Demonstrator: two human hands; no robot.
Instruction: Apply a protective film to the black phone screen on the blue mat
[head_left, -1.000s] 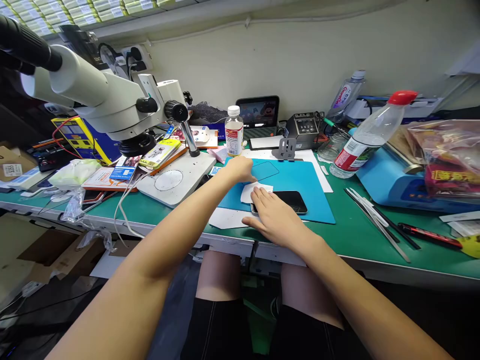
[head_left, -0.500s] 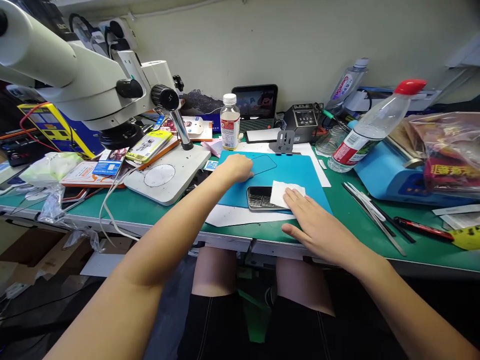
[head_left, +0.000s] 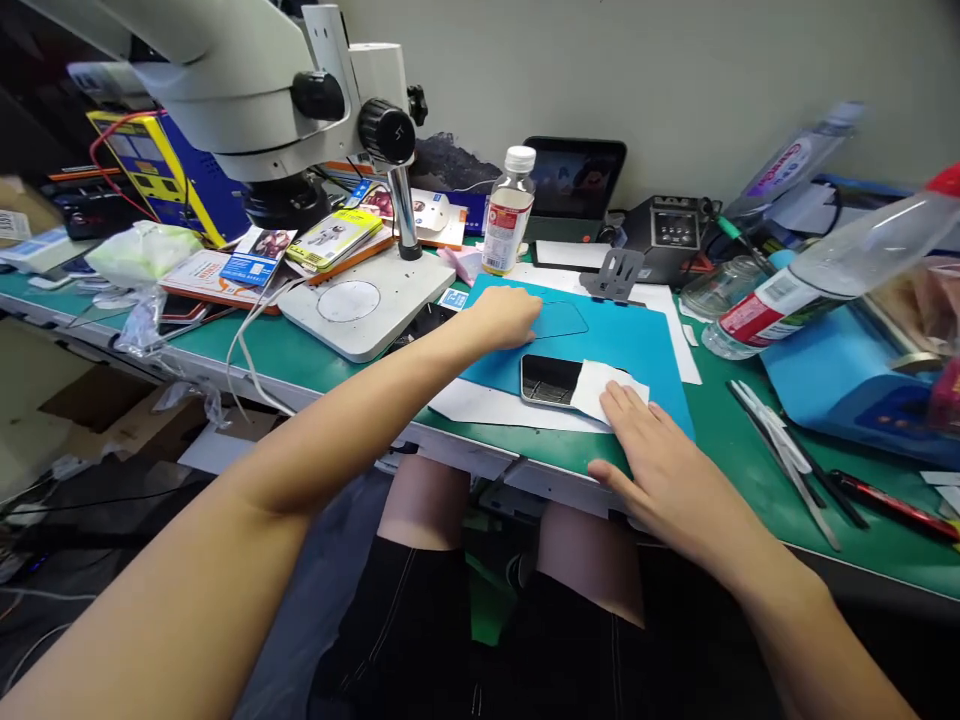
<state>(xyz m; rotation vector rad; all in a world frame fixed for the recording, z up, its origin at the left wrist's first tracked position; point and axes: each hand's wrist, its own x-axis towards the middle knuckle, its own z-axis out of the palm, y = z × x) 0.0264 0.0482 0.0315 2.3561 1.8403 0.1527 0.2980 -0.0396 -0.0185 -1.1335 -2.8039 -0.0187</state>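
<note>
A black phone (head_left: pixel 549 379) lies face up on a blue work mat (head_left: pixel 637 345). A white wipe (head_left: pixel 609 388) covers the phone's right part. My right hand (head_left: pixel 660 470) lies flat on the bench edge with its fingers stretched out, the fingertips pressing the wipe's near corner. My left hand (head_left: pixel 506 317) rests on the mat just behind the phone, fingers curled down beside a thin clear screen sheet (head_left: pixel 561 319); nothing shows inside its fingers.
A white microscope (head_left: pixel 300 110) with its base plate (head_left: pixel 365 310) stands at the left. A small white-capped bottle (head_left: pixel 508 212), a tablet (head_left: pixel 574 180), a grey stand (head_left: pixel 616 275), two lying water bottles (head_left: pixel 817 275), tweezers (head_left: pixel 784 460) and clutter fill the green bench.
The wipe under my right hand slid from the phone's left end to its right end, uncovering the screen. My left hand stayed put. The camera dipped and turned left.
</note>
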